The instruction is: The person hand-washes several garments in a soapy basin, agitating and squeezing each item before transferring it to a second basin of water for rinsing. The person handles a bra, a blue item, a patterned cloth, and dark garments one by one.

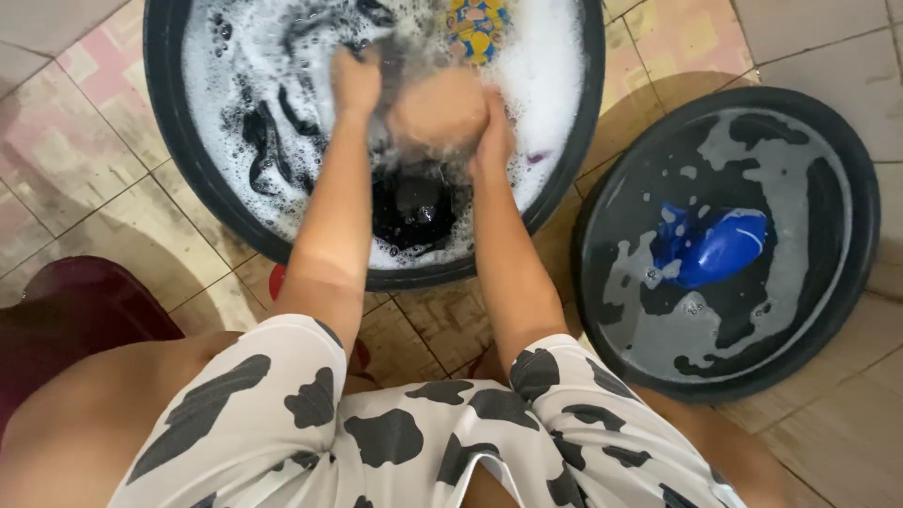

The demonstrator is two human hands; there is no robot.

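Observation:
A big black basin point(179, 141) full of white suds stands in front of me. My left hand point(356, 80) and my right hand point(494, 132) are both in it, closed on a tan cloth point(437, 108) bunched between them and blurred by motion. Just below the hands a black garment point(414, 202) lies soaked in the water. A patterned yellow and blue cloth point(475, 23) shows through the foam at the far side. Other dark clothes point(259, 132) float on the left of the basin.
A second black basin point(828, 310) to my right holds shallow water, patches of foam and a blue garment point(710, 246). A dark red stool point(75, 310) is at my left knee. The floor point(85, 160) is tiled in beige and pink. My knees frame the near edge.

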